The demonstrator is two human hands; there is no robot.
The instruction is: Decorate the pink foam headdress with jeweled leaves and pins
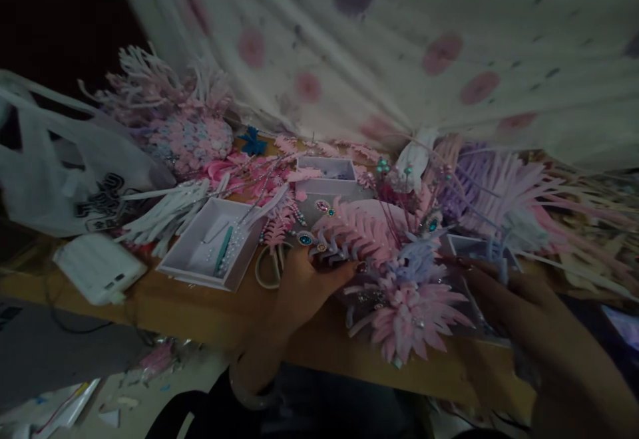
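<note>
A large ornament of pink and pale-blue pipe cleaners (367,229), with feather-like leaves and blue gems, is at the front edge of the table. A pink pipe-cleaner flower (412,319) hangs at its lower end, below a lilac-blue flower (417,259). My left hand (304,286) grips the ornament's near left side, thumb along its lower edge. My right hand (519,302) is at the ornament's right side, its fingertips close together beside the lilac-blue flower; whatever they pinch is too dark and small to make out.
A white box (172,263) with beads and a teal tool stands left of scissors (269,269). Behind are another white box (324,166) and a dotted curtain (399,60). Lilac pipe cleaners (479,186) lie right; a power bank (100,266) and plastic bag (64,159) are left.
</note>
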